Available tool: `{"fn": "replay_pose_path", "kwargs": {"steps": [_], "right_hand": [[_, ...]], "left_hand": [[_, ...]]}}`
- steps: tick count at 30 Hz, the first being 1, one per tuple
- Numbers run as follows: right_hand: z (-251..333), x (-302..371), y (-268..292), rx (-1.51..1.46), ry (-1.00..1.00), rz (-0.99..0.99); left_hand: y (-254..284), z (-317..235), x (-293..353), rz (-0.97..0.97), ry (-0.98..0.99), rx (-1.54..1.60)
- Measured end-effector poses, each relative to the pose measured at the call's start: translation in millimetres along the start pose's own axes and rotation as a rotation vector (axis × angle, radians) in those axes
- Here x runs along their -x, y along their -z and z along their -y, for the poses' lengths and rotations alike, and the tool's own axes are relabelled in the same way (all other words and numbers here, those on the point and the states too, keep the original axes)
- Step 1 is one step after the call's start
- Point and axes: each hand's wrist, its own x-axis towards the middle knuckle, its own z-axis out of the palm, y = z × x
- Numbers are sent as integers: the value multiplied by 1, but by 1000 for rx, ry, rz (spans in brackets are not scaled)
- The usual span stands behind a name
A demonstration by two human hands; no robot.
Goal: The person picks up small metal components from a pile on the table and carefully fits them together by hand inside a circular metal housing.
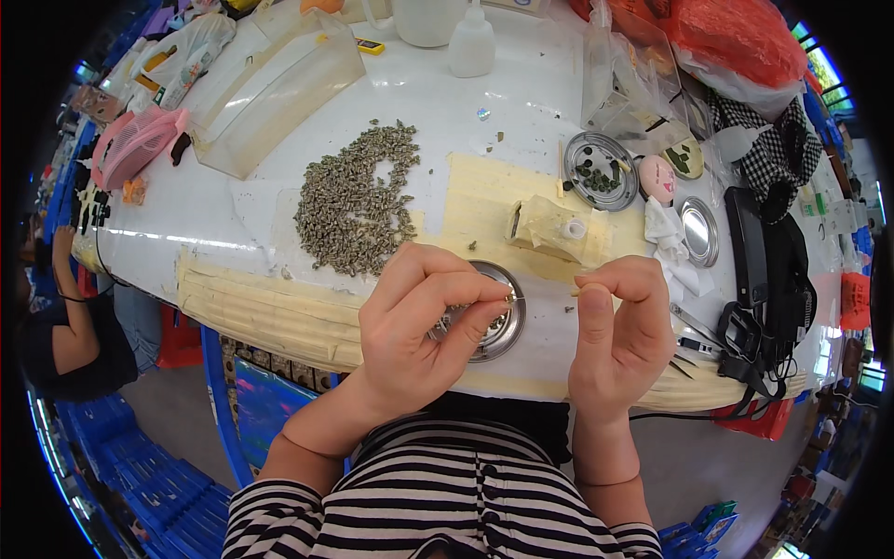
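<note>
My left hand (424, 321) pinches a tiny metal piece (512, 298) between thumb and forefinger, above a round steel dish (506, 343). That dish is partly hidden behind the hand, with small metal parts inside. To the right, my right hand (619, 331) has thumb and forefinger pressed together; a small yellowish tip (575, 291) shows at the pinch, too small to name. A large pile of small metal parts (358, 200) lies beyond my left hand. Past my right hand stands a tape-wrapped block (559, 230) with a small white cup on it.
A steel dish of dark green pieces (601, 170) and an egg-shaped pink thing (656, 178) lie at right, near a black bag (768, 270). Clear plastic trough (279, 98), white squeeze bottle (472, 42) and pink basket (140, 144) stand farther back. Another person's arm (74, 307) is at far left.
</note>
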Motion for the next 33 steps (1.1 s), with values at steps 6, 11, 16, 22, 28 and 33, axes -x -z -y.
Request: {"fn": "replay_pose_path", "kwargs": {"steps": [6,11,16,22,28,33], "right_hand": [[-1,1,-1,3,17,-2],[2,1,3,-46,-30,-67],[1,-17,13,315,228,-137],[-5,-31,12,695,370,-94],[6,-13,10,454,267,-16],[12,0,3,-23,-44,341]], "left_hand": [[1,0,0,0,-7,-6],[0,0,0,1,-10,5],[1,1,2,-2,-5,3],[1,3,2,-14,-25,2],[6,1,3,-9,-146,-17],[5,0,2,12,-236,-53]]}}
